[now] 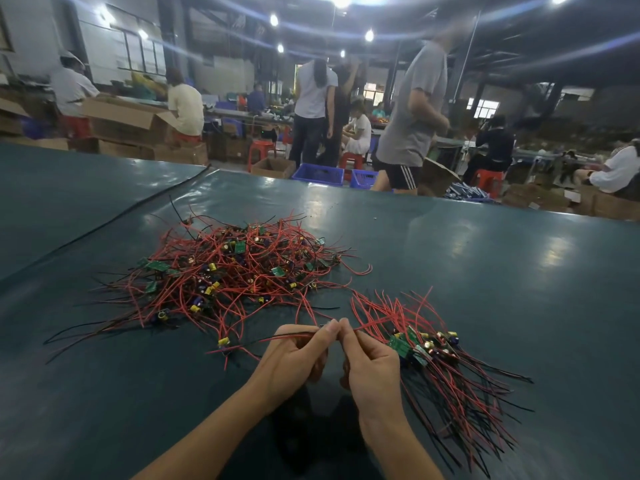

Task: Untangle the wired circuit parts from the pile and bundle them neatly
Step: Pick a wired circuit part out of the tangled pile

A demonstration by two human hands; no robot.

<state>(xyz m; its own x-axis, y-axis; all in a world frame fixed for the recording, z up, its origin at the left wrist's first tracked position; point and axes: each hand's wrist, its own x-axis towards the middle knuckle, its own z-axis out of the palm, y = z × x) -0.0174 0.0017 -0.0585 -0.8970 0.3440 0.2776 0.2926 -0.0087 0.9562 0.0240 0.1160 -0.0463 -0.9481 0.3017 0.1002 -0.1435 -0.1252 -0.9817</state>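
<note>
As left hand (294, 355) and right hand (372, 362) pinch one part's wires (294, 336) fingertip to fingertip, just in front of pile (235, 271) (probably straightening them), sorted bundle (450, 372) sits right of pile, boards (403, 342) together for tying.

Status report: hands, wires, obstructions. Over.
Left hand and right hand both pinching a red-black wire pair. Tangled pile ahead. Sorted bundle at right. Nothing blocking.

Room: large, dim factory hall | Light: round ceiling lamps (369, 35) flaring overhead | Windows: paned window (140, 51) on left wall, smaller window (483, 108) far right | Furniture: dark green table (485, 254), red plastic stools (260, 148), blue crates (318, 173), open cardboard box (128, 121), possibly long workbenches (228, 113) behind | People: blurred workers (412, 109) seated and standing
</note>
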